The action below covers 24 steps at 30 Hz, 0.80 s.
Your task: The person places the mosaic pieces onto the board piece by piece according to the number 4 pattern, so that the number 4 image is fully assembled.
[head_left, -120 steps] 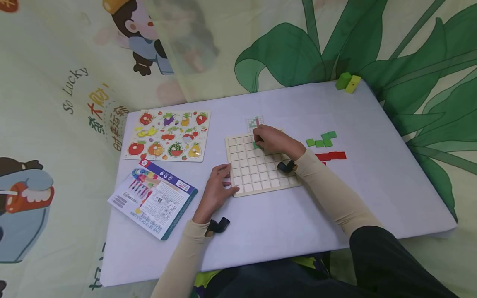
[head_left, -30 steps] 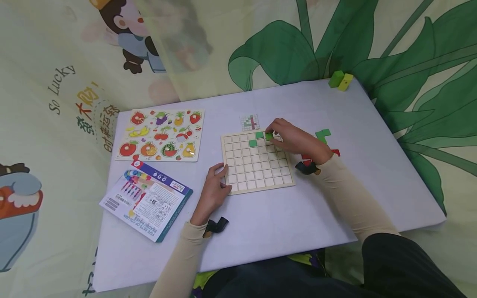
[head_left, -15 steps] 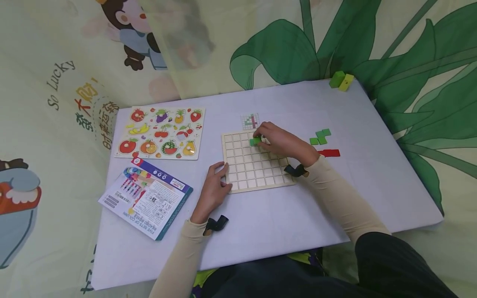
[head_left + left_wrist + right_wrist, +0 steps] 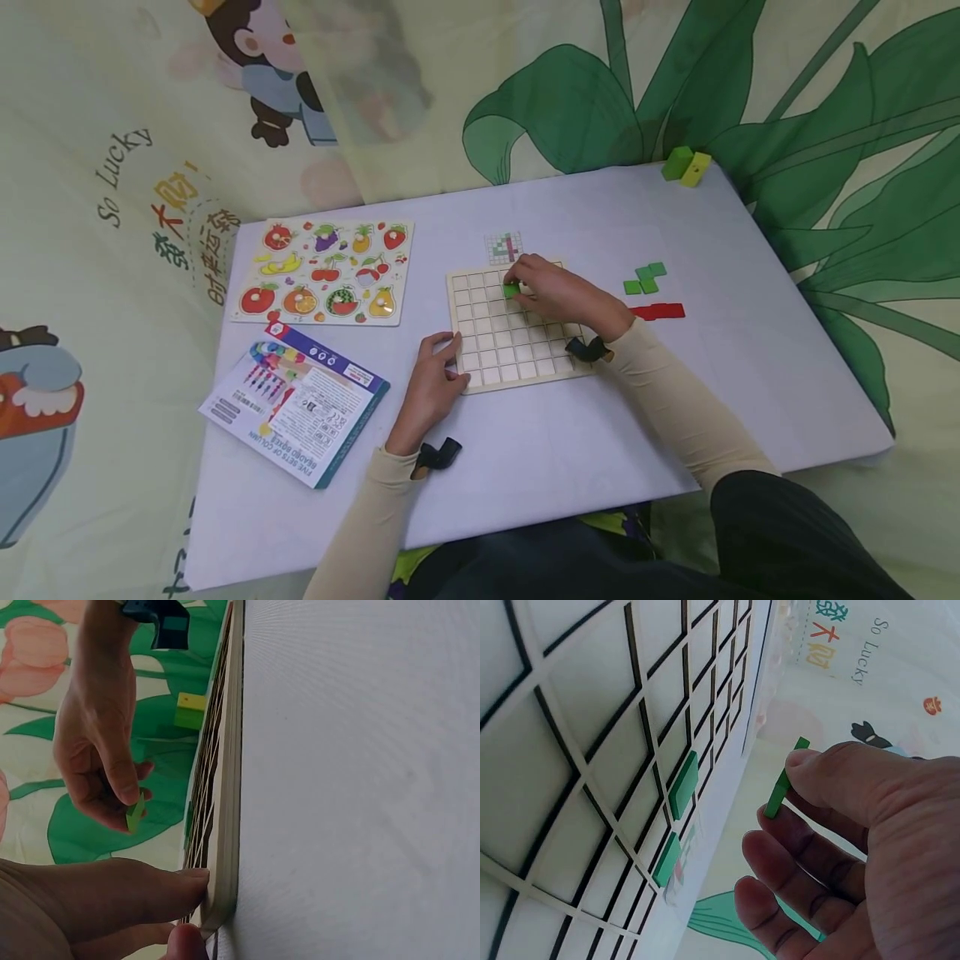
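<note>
Green square tile (image 4: 777, 797): above grid board (image 4: 497, 352), center of head frame; pinched by right hand (image 4: 558, 292). Left hand (image 4: 433, 385): thumb and fingers spread against board's left edge. Four green tiles (image 4: 648, 285) on counter (image 4: 577, 450), center right.

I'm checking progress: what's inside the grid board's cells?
Two green tiles lie in the grid board; the right hand holds another green tile. In the head view, that hand hides part of the board.

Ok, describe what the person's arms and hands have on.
The left hand and right hand are ungloved. Beige sleeves fit closely down to the wrists, each wrist wearing a black, angular device. Black cloth covers the right upper arm.
</note>
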Each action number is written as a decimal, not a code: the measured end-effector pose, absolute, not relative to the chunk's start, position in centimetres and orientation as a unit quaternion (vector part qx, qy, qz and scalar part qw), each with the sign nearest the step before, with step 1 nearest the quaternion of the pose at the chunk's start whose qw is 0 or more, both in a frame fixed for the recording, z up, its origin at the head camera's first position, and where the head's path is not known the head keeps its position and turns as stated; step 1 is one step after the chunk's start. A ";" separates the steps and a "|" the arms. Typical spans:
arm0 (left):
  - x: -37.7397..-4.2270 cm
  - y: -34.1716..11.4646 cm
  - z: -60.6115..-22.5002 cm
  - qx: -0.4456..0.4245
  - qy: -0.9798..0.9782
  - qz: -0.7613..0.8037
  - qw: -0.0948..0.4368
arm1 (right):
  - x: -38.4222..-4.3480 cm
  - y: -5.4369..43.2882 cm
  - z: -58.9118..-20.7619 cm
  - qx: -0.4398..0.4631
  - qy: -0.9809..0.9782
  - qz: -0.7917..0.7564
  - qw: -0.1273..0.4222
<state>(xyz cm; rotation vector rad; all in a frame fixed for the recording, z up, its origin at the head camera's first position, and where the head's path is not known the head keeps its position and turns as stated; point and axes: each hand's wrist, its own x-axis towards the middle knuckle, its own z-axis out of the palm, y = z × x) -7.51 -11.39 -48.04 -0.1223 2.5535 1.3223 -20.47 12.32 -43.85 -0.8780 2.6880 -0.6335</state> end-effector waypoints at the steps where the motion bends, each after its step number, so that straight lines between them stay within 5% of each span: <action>1: -7.5 -11.4 -48.0 -0.043 0.879 0.457 0.131 | -20.5 12.3 -43.9 -0.303 0.920 -0.218 0.121; 24: -7.5 -11.5 -48.2 -0.034 0.879 0.460 0.120 | -20.1 9.4 -46.0 -0.343 0.924 -0.109 0.129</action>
